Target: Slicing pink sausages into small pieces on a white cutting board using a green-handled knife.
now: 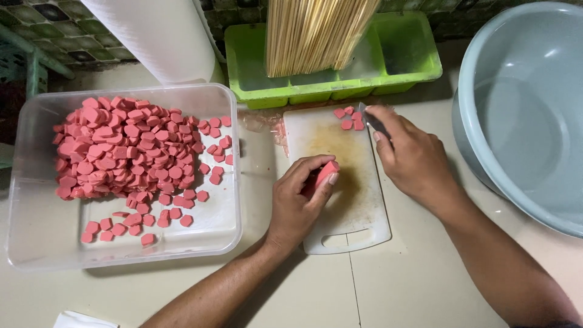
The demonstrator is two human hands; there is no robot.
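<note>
On the pale counter lies a white cutting board [358,200]; on it the left hand [297,203] pinches a pink sausage piece [327,172] steady, the right hand [410,155] grips a knife [371,119] beside cut slices [349,118].

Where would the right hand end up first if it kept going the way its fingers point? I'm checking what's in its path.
Probably the pink sausage slices by the right hand, then the green tray.

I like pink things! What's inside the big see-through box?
The clear box holds a big heap of pink sausage slices, with loose ones scattered toward the front. Its bare floor shows in front; whatever lies under the heap is covered.
</note>
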